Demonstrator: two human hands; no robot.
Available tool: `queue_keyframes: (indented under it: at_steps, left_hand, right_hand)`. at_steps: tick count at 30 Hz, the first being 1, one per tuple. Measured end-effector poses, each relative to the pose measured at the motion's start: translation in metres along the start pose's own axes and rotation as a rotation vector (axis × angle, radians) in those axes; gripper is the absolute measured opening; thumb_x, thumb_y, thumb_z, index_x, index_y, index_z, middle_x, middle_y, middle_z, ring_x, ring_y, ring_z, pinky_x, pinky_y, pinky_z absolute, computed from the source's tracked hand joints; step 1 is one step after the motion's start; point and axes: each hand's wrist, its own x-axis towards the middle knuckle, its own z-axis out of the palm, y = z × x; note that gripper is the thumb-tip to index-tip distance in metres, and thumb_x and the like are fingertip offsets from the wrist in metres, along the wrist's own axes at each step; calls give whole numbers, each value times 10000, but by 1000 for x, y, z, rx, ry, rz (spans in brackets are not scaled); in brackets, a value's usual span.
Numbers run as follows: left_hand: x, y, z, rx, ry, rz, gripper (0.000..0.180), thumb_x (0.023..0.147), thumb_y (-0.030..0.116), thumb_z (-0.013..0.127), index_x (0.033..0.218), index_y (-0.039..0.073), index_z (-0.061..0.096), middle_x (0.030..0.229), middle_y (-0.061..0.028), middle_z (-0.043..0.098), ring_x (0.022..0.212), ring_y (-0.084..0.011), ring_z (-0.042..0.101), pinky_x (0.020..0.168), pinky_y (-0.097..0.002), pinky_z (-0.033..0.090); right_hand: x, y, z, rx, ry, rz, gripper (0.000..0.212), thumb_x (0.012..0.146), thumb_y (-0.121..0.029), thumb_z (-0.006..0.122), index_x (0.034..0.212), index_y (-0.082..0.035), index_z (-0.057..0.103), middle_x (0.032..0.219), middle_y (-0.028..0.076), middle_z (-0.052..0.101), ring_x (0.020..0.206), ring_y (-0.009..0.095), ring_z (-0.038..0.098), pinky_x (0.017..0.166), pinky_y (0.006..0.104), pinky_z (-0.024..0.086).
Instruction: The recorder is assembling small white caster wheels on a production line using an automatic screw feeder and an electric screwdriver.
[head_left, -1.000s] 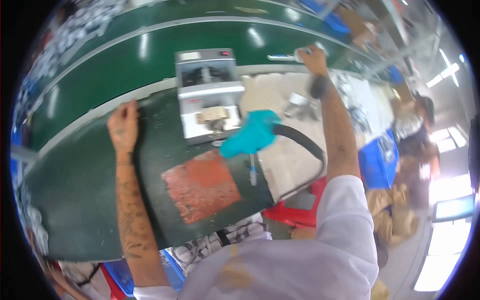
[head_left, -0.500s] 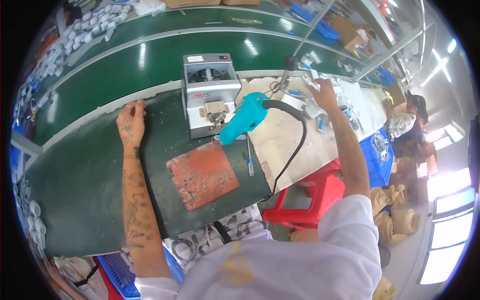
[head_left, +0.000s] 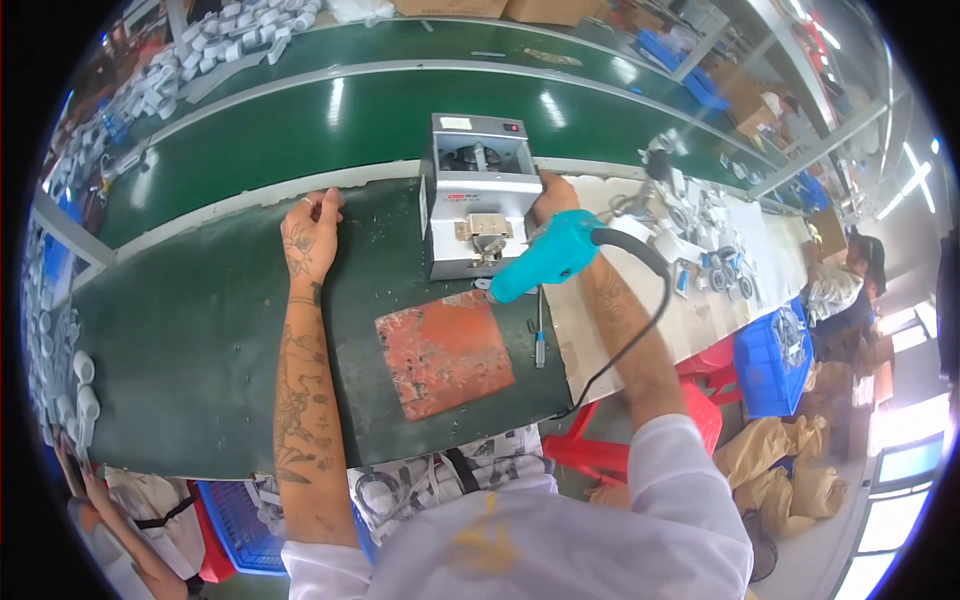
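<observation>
**Grey machine at the middle of the bench, one hand on each side**

The green-topped bench (head_left: 200,340) spreads to the left of the grey machine (head_left: 485,200), and a cream sheet (head_left: 575,330) covers the part on its right, maybe for protecting the surface. The machine itself is near the far edge of the bench, probably so that its front faces the person. The red-orange pad (head_left: 450,350) lies in front of it, perhaps as a soft place to rest pieces. The teal power driver (head_left: 548,255) covers some of the right forearm, so I judge that it hangs above the bench, near the machine's front right corner.

The left hand (head_left: 313,235) is left of the machine, well apart from it; its fingers are curled together and no object shows in them. The right hand (head_left: 555,200) is just beside the machine's right wall; its fingertips are hidden, so I cannot tell if they grip. The small screwdriver (head_left: 540,345) lies right of the pad, in front of the machine.

The machine looks like a box with an open top, dark parts inside, and a metal block (head_left: 488,228) on its lower front ledge.
</observation>
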Motion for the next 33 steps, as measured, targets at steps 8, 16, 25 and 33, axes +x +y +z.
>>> queue_keyframes:
  at_steps: [8, 16, 25, 33]
  left_hand:
    - [-3, 5, 1, -12, -71, 50, 237, 969, 274, 728, 1010, 46, 777, 821, -76, 753, 760, -179, 703, 770, -319, 552]
    - [-13, 16, 5, 169, -274, 325, 126, 899, 163, 756, 1015, 120, 781, 950, -39, 723, 859, -221, 666, 846, -359, 539]
    - [-17, 13, 14, 307, -190, 333, 138, 953, 203, 724, 1018, 81, 727, 975, -58, 699, 842, -249, 666, 815, -386, 534]
    - [-17, 3, 6, -73, -36, 69, 454, 1078, 416, 586, 892, 11, 669, 720, -44, 626, 684, -121, 549, 665, -286, 444]
  right_hand:
    - [-2, -15, 0, 115, 76, -12, 287, 1001, -273, 676, 959, 5, 731, 819, 206, 726, 739, 375, 701, 692, 430, 528]
    - [-4, -17, -8, 138, -14, -17, 216, 979, -210, 660, 1029, -14, 734, 864, 175, 734, 780, 301, 695, 736, 388, 524]
    - [0, -12, -2, 129, -37, -19, 228, 978, -241, 663, 1027, -34, 746, 875, 160, 752, 798, 306, 725, 746, 390, 543]
    - [-4, -13, -2, 147, -40, 9, 258, 989, -297, 678, 1012, -52, 757, 846, 138, 756, 780, 309, 730, 726, 394, 547]
